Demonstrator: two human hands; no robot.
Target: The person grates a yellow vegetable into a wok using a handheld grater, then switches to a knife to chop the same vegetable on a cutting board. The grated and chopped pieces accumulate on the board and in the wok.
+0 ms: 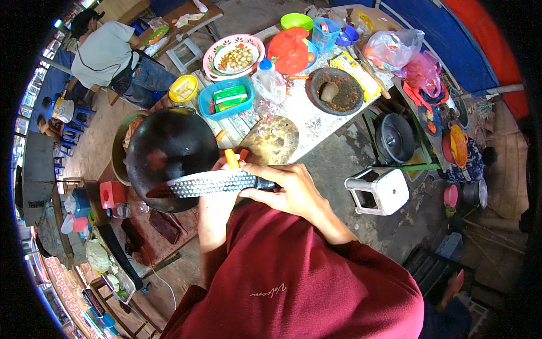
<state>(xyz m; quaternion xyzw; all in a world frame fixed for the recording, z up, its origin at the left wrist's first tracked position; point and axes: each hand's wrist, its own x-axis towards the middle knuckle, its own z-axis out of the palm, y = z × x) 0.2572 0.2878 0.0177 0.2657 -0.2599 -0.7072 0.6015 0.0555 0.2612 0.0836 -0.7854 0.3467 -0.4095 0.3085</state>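
Note:
My right hand (pixel 291 186) is closed round the black handle of a wide knife (pixel 214 183) with a dimpled metal blade. The blade lies sideways in front of my body, its tip reaching left over a large black wok (pixel 164 141). Behind the blade, my left hand (pixel 219 200) is partly hidden. An orange carrot (pixel 231 159) sticks up from its fingers. Another orange piece (pixel 221 135) shows beyond it, at the wok's right edge. Right of the wok lies a round, worn wooden chopping board (pixel 274 141) with a few small pale bits on it.
On the table stand a blue basin (pixel 244 111) with a green packet, a pink-rimmed basin (pixel 210 53), a red plastic bag (pixel 289 51) and a stone mortar (pixel 353 96) with its pestle. A white stool (pixel 387 191) is at right. Another person (pixel 110 51) sits at far left.

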